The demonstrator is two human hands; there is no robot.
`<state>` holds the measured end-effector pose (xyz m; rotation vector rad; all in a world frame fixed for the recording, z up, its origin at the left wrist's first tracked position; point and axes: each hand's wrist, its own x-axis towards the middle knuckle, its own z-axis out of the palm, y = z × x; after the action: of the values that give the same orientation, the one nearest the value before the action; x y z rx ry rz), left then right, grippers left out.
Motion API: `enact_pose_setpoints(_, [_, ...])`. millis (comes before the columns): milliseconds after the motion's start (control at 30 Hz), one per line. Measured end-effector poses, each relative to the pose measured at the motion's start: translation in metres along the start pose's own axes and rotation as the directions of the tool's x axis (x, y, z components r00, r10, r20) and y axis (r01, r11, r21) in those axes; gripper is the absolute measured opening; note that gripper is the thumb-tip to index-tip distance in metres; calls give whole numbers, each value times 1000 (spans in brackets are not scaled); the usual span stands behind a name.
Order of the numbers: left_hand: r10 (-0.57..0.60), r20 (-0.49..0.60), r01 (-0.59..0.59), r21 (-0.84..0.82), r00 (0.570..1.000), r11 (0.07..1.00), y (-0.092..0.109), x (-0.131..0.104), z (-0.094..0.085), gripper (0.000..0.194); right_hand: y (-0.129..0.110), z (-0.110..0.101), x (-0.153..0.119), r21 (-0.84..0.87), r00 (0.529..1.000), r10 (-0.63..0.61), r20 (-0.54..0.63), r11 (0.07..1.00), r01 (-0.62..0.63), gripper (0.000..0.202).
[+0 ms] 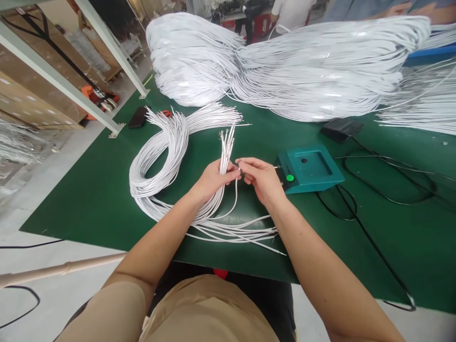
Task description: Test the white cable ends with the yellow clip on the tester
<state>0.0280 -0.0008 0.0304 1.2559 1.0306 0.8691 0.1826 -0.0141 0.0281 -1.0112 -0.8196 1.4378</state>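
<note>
White cable bundle (225,154) being gripped by left hand (213,177) over green tabletop (89,204); one cable (236,192) being pinched by right hand (262,176), tip being hidden by fingers (249,164). Pallet jack (107,100) being part-blocked by post (60,83).

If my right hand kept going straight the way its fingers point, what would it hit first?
Besides the single white wire at its fingertips, your right hand would most likely meet your left hand, which grips the bundle of white wires. Depth is unclear; the hands may already touch.
</note>
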Motion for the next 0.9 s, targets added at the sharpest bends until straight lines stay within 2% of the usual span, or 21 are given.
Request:
enact_pose_setpoints(100, [62,-96,-44,177,993,983,-7,-2,3,27,-1,-1,0,85,997,-33,-65,996,39,31])
enact_pose_setpoints(167, [99,-126,-65,246,987,967,-11,-3,5,25,-3,-1,-1,21,993,-38,-110,999,40,36])
enact_pose_setpoints(300, [130,-166,-80,277,977,958,-16,-2,6,24,-1,1,-4,-239,994,7,-108,971,-32,35])
enact_pose_setpoints(467, [139,-157,-88,293,978,952,-18,-2,5,23,11,-2,0,-222,994,-65,-89,974,44,22])
enact_pose_setpoints(567, [135,-152,-91,264,979,960,-18,-2,5,22,14,-3,2,-149,998,-50,-48,988,43,24])
enact_pose_setpoints(700, [95,-142,-79,114,985,990,-17,-2,6,29,12,-2,1,52,993,114,9,992,-114,25])
enact_pose_setpoints(767, [66,-134,-63,29,989,998,-15,-3,7,34,9,0,-2,100,987,162,20,981,-164,24])
enact_pose_setpoints(900, [47,-73,-50,-34,996,998,-14,-4,6,35,4,1,-5,-11,997,74,35,997,-74,26])
